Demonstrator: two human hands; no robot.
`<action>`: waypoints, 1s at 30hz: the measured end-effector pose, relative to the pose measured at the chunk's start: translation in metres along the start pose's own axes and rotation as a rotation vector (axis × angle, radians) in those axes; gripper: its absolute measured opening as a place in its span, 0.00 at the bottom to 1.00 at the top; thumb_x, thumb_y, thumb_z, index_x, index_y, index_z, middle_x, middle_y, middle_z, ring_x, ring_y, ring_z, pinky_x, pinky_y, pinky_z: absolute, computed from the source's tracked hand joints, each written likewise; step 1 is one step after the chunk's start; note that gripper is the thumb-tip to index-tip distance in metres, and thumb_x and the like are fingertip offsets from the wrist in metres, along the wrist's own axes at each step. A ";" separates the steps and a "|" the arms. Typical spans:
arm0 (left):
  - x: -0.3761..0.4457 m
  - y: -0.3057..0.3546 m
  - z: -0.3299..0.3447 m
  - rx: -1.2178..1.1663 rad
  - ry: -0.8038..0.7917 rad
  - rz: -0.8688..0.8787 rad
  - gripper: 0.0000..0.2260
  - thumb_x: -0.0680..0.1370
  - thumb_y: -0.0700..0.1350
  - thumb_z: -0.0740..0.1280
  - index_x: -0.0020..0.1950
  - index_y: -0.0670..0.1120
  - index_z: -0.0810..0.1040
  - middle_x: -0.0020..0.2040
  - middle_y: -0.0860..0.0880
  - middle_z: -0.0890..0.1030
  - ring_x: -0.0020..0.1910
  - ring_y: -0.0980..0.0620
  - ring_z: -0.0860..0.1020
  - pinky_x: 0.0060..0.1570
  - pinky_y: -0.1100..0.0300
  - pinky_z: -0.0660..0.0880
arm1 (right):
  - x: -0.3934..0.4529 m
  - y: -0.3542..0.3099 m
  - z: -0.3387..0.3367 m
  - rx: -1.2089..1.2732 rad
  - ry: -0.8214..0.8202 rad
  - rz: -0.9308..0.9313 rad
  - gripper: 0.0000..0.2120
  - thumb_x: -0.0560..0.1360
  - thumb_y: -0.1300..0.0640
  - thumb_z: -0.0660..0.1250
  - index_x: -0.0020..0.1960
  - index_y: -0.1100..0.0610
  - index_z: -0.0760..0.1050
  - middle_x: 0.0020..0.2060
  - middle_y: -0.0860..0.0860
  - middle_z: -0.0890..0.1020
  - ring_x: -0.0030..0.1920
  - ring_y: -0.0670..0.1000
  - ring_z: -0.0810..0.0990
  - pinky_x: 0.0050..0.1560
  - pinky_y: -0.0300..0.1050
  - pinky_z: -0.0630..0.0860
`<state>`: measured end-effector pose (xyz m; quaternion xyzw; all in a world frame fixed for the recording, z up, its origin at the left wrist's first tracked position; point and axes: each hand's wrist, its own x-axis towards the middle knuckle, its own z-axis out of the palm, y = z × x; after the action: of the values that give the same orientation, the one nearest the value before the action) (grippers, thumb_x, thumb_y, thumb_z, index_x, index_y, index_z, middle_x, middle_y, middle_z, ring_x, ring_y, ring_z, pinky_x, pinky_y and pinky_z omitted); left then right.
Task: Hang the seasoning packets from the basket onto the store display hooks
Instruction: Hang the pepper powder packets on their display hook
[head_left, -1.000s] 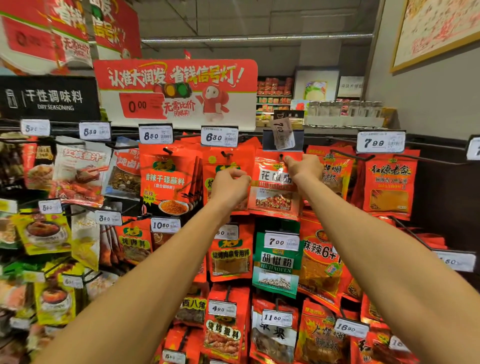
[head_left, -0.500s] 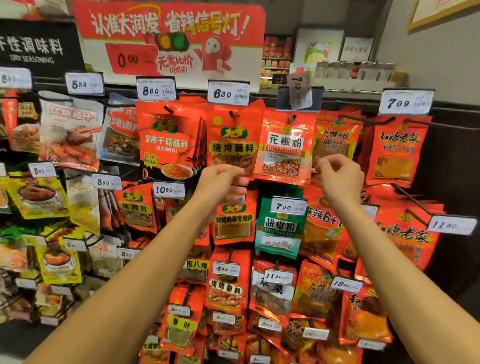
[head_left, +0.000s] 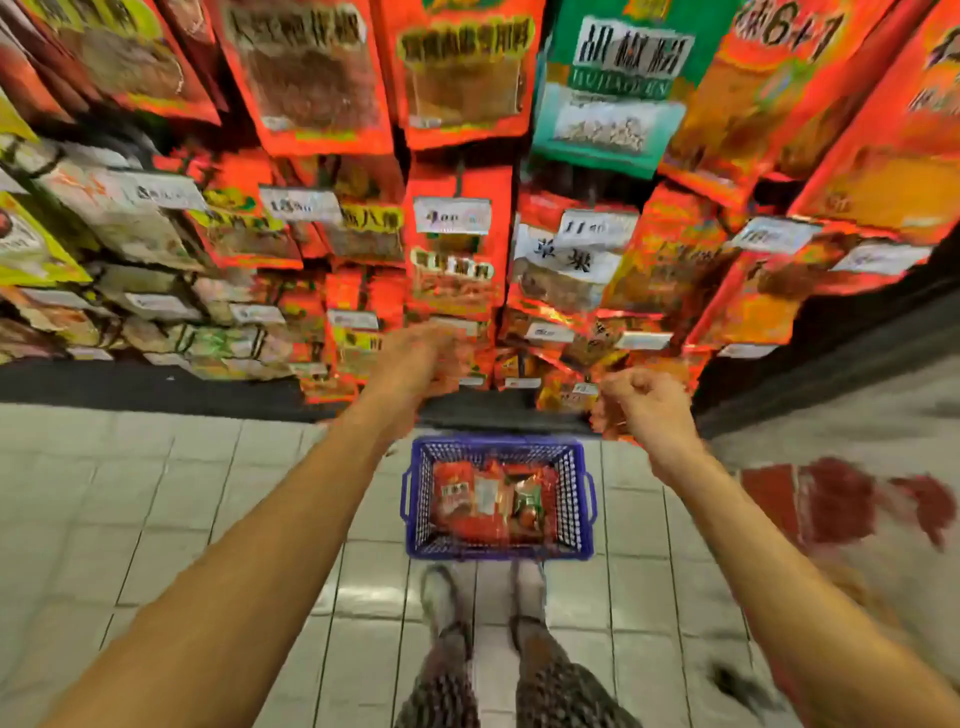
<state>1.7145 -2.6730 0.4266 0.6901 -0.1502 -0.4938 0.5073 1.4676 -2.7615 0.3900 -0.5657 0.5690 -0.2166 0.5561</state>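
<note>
Bare forearms without sleeves, left hand and right hand ungloved, dark patterned trousers, light shoes

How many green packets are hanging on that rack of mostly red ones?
1: a green seasoning packet hangs in the top row, right of centre, among red packets. Others may be hidden or lost in the blur.
</note>
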 end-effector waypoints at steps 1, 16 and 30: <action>0.005 -0.027 -0.003 0.011 0.009 -0.066 0.07 0.81 0.43 0.64 0.45 0.48 0.81 0.36 0.50 0.83 0.29 0.56 0.79 0.33 0.62 0.74 | 0.003 0.032 0.008 -0.043 -0.002 0.069 0.11 0.80 0.65 0.63 0.39 0.60 0.76 0.25 0.52 0.80 0.24 0.51 0.77 0.27 0.41 0.73; 0.125 -0.411 -0.011 0.023 0.192 -0.748 0.07 0.78 0.44 0.69 0.54 0.43 0.80 0.47 0.43 0.84 0.41 0.46 0.81 0.42 0.57 0.75 | 0.077 0.441 0.111 -0.714 -0.350 0.521 0.11 0.78 0.61 0.62 0.39 0.56 0.78 0.41 0.61 0.85 0.43 0.60 0.84 0.47 0.53 0.81; 0.249 -0.659 -0.031 0.468 0.011 -0.591 0.11 0.80 0.43 0.64 0.38 0.47 0.79 0.40 0.46 0.83 0.44 0.42 0.83 0.49 0.48 0.82 | 0.246 0.662 0.291 -1.455 -0.718 -0.239 0.26 0.77 0.53 0.67 0.72 0.58 0.66 0.69 0.60 0.71 0.71 0.62 0.68 0.56 0.61 0.78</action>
<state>1.6626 -2.5421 -0.2645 0.8036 -0.0506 -0.5675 0.1723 1.5201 -2.6916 -0.3687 -0.8766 0.2906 0.3431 0.1715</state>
